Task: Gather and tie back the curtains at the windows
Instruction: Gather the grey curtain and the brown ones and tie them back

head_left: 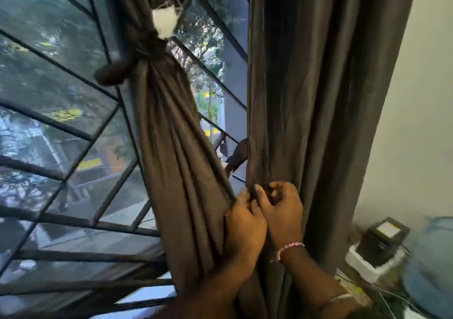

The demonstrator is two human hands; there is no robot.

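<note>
daylight through window (61, 78), dim interior, motion blur, wide-angle bending at edges

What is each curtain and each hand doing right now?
Left curtain: bunched and tied back with a knot.
Right curtain: hanging loose, not tied yet.
Left hand: holding the left curtain's lower edge.
Right hand: fingers curled around the right curtain's edge.
Window: bars across the glass.

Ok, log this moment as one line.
left curtain: tied | right curtain: loose | left hand, right hand: gripping right curtain's edge
</note>
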